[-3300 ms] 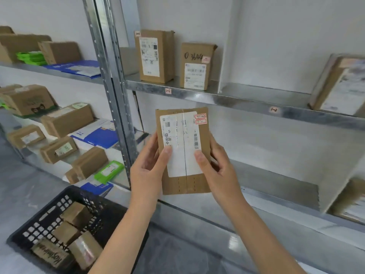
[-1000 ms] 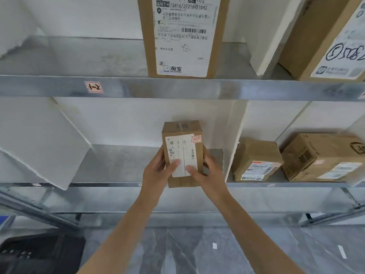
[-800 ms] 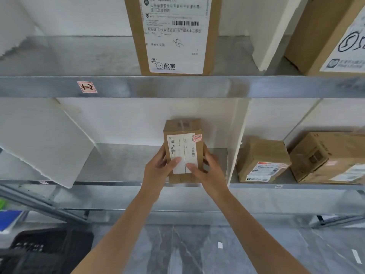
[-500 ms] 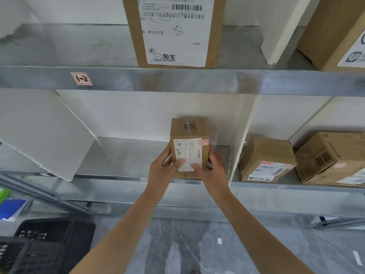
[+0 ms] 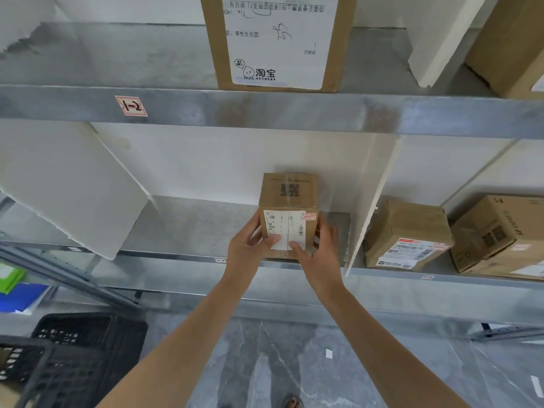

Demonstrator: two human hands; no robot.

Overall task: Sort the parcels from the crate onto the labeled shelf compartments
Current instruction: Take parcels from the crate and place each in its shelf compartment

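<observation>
A small brown parcel (image 5: 290, 198) with a white label and a QR code on top stands upright on the lower metal shelf (image 5: 182, 228), near the white divider (image 5: 372, 201) on its right. My left hand (image 5: 248, 245) grips its left side with the thumb across the label. My right hand (image 5: 319, 248) grips its right side, thumb on the label too. The black crate (image 5: 73, 357) sits on the floor at the lower left.
A big labelled box (image 5: 279, 42) stands on the upper shelf, whose edge carries a red tag (image 5: 131, 106). Two brown boxes (image 5: 407, 234) (image 5: 500, 234) fill the compartment right of the divider. A slanted white divider (image 5: 67, 184) bounds the left. Blue and green packets (image 5: 14, 287) lie far left.
Both hands carried the parcel from in front of me down into the lower shelf compartment and pushed it deeper; its base now rests on the shelf.
</observation>
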